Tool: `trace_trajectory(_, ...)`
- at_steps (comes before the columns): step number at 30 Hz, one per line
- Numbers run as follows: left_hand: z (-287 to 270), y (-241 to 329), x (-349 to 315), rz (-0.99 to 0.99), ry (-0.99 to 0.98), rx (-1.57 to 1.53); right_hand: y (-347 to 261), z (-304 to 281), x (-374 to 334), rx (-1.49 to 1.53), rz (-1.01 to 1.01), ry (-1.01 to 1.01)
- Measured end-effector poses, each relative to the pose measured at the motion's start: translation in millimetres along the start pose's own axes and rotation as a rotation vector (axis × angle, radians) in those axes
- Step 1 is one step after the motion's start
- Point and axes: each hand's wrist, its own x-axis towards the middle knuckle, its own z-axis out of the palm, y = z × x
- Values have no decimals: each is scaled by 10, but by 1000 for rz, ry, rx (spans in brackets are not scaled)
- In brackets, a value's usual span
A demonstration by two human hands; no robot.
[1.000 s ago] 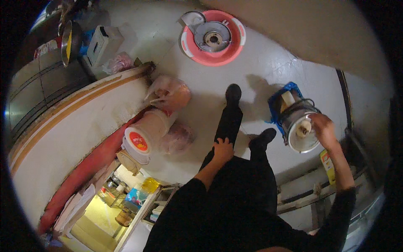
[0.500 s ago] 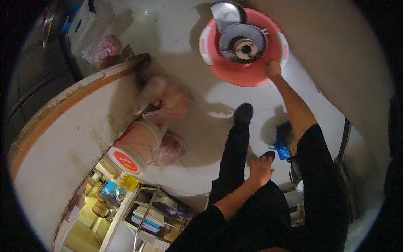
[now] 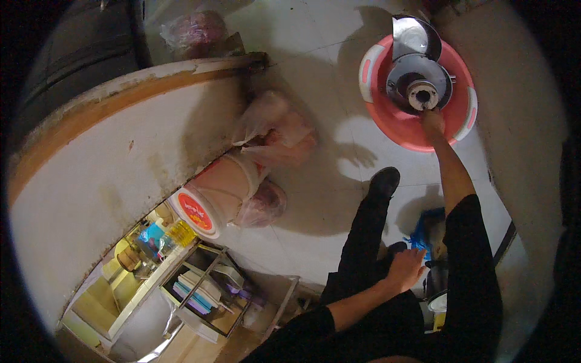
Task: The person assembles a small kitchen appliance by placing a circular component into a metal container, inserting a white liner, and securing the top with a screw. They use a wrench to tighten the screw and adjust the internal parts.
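Note:
In a pink plastic basin [image 3: 402, 134] with white handles lies a round grey metal part [image 3: 397, 85], with a pale ringed hub [image 3: 422, 95] that has a dark hole in its middle. A curved shiny metal pan-like piece [image 3: 411, 37] leans at the basin's far edge, behind the round part. My right hand [image 3: 432, 123] reaches over the near side of the basin, its fingers closed at the hub's lower edge; the fingertips are partly hidden. Above my knee, my left hand [image 3: 407, 270] holds nothing, its fingers stretched out.
Clear plastic bags [image 3: 275, 130] and a white tub with a red label [image 3: 196, 212] stand along the low wall [image 3: 109, 145] at left. A blue bag [image 3: 419, 236] lies by my right leg. At lower left is a metal rack [image 3: 200, 290]; a wall rises at right.
My right hand has moved from the basin's near right rim onto the round part's hub. The view has shifted, so the basin appears further right. My left hand stays over my knee.

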Motion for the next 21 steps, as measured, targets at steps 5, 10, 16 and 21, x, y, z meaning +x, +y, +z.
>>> trace_trajectory(5,72,-80,-51,-8,49,-23,64,-94,-38,328,-46,-297)
trace_trajectory(10,208,-197,-61,-88,-48,1,17,-533,-606,711,-274,-167)
trace_trajectory(16,561,-371,-177,-159,35,8,44,-1444,-2180,1415,18,-596)
trace_trajectory(21,797,-591,-252,-322,68,-440,197,-2010,-3581,1643,-9,-500)
